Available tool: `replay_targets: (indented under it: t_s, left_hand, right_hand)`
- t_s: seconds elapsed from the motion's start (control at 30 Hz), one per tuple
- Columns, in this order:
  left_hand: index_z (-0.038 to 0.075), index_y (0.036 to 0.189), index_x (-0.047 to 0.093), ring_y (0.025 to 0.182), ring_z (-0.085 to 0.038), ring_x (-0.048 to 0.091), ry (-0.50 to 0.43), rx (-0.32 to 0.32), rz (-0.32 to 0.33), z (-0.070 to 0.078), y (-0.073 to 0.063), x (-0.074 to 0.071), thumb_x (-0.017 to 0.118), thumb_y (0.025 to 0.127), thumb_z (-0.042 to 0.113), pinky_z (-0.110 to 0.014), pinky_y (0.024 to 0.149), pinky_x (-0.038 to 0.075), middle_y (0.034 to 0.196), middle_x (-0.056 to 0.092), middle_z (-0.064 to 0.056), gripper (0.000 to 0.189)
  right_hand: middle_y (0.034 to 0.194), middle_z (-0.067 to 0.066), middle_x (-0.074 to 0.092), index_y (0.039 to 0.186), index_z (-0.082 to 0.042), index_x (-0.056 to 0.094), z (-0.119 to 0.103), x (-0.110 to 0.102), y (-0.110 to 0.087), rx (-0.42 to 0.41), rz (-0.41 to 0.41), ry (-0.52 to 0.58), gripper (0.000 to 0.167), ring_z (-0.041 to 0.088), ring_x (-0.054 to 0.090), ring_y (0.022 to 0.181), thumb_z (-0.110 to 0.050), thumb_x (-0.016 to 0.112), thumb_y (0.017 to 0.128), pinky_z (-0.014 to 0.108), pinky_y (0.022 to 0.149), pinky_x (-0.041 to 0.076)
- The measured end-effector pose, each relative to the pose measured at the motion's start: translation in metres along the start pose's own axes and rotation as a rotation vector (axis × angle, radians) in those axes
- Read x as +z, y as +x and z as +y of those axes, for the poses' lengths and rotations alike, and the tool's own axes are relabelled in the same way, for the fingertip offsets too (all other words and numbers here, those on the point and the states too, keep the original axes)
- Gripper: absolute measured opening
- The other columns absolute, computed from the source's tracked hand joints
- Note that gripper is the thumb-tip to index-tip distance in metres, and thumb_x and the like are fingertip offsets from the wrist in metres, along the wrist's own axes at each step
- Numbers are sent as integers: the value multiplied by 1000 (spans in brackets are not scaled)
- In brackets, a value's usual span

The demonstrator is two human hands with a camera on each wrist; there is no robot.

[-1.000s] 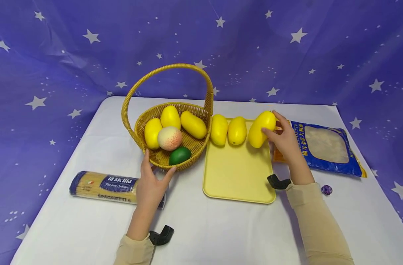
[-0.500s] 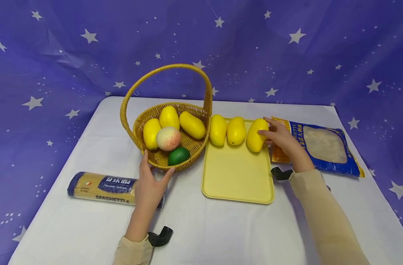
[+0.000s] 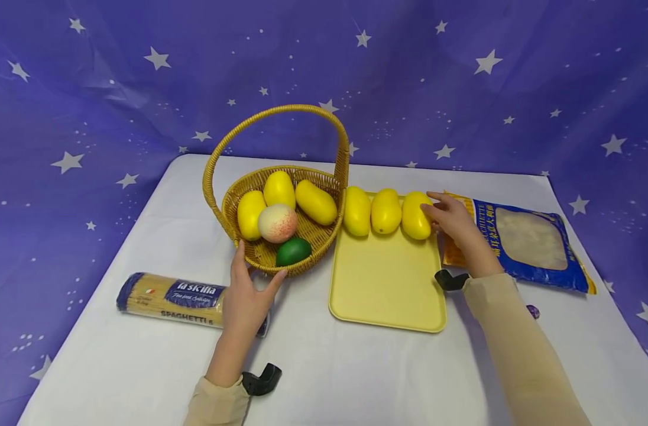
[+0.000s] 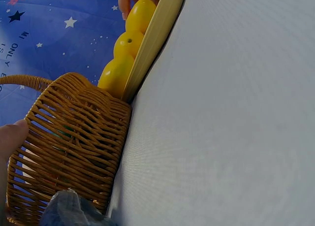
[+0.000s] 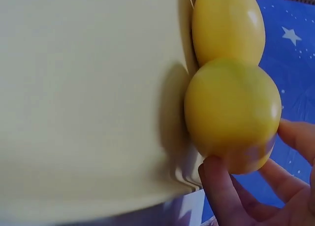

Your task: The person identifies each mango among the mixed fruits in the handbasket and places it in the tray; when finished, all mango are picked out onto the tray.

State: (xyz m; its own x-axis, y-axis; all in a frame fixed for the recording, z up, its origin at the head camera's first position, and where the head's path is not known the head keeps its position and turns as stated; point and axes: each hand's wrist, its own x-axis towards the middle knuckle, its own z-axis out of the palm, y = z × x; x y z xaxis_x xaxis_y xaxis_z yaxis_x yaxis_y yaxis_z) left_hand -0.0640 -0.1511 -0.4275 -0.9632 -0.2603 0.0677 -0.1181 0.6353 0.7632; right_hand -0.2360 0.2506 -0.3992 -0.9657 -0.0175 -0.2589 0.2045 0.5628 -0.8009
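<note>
A brown wicker basket [image 3: 324, 248] stands left of the yellow tray [image 3: 388, 290]. In the basket lie several yellow mangoes, a pale peach [image 3: 278, 223] with red speckles and a dark green fruit [image 3: 294, 252]. My left hand [image 3: 248, 300] holds the basket's near side, thumb and fingers spread at the rim. Three yellow mangoes line the tray's far end. Around the rightmost mango [image 3: 417, 215] my right hand [image 3: 454, 223] has its fingers and thumb; in the right wrist view the fingertips [image 5: 215, 169] touch its near end.
A spaghetti pack [image 3: 169, 300] lies at the left, partly behind the left forearm. At the right is a blue and orange pasta bag [image 3: 531, 239]. Beside the right sleeve sits a small purple ball [image 3: 533, 311]. A starry purple cloth [image 3: 409, 89] hangs behind the table.
My right hand has lowered the mango onto the tray's far right, beside the other two. My left hand has stayed on the basket. The head view has shifted slightly.
</note>
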Motion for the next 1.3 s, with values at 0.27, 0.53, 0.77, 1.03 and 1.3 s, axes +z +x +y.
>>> replay_targets:
  t_s: [0.27,0.53,0.77,1.03,1.3]
  left_hand:
    - [24,156,3,126,-36,47,13,12,11,1,0,1,63,81,66,-59,95,39,157,20,-14,105]
    - [22,156,4,125,-35,48,1,22,14,1,0,1,64,82,64,-58,95,40,157,20,-14,104]
    - [20,156,4,126,-35,47,8,29,17,0,0,1,65,83,61,-57,96,40,157,20,-14,105]
    - [21,156,4,127,-36,46,19,23,21,-1,0,0,64,81,64,-57,96,39,157,21,-14,105]
    - [24,156,4,128,-38,43,26,11,19,0,0,1,62,80,68,-58,96,39,157,20,-13,105]
  right_hand:
    - [145,28,35,153,-15,29,-13,1,-13,-117,98,-169,67,46,35,132,-45,52,97,57,104,32]
    - [142,22,38,150,-17,37,-42,9,-28,-294,227,-191,61,44,47,120,-38,57,97,57,97,40]
    - [140,15,45,147,-17,43,-77,34,-37,-427,201,-127,57,36,52,119,-31,62,95,49,97,44]
    - [140,11,45,147,-21,44,-119,81,-42,-554,55,-149,57,34,53,117,-27,65,94,46,91,49]
    - [137,10,48,147,-20,43,-144,123,-31,-578,-19,-373,62,30,52,116,-35,66,91,45,92,45]
